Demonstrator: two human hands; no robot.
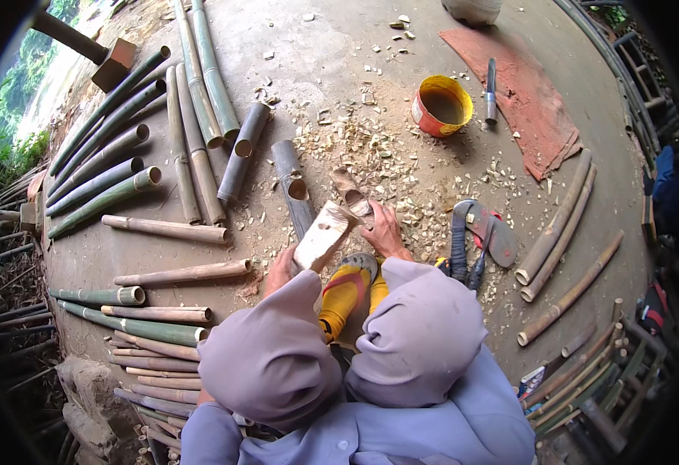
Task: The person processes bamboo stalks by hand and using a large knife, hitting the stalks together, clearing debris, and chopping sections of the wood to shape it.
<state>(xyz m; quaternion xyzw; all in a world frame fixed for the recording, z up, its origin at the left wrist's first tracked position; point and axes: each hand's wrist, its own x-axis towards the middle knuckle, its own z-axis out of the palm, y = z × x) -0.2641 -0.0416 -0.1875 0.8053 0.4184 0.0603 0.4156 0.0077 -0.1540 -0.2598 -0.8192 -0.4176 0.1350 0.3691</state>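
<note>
The head view looks down on a person seated on a concrete floor, knees drawn up in pale lilac trousers. The left hand grips the near end of a split bamboo piece, its fingers wrapped shut around it, so that the pale inner face tilts up and away from the body. The right hand rests over the far end of that piece, just beside a brown curved bamboo section; its fingers are curled down, but whether they clasp a tool or only press on the wood cannot be told. The bamboo piece lies between the two hands, just above a yellow sandal on the foot below.

Wood chips lie scattered over the floor beyond the hands. A yellow bucket with an orange rim stands farther off, near a knife lying on a red mat. A loose sandal lies to the right. Bamboo poles fan out on the left, more poles on the right.
</note>
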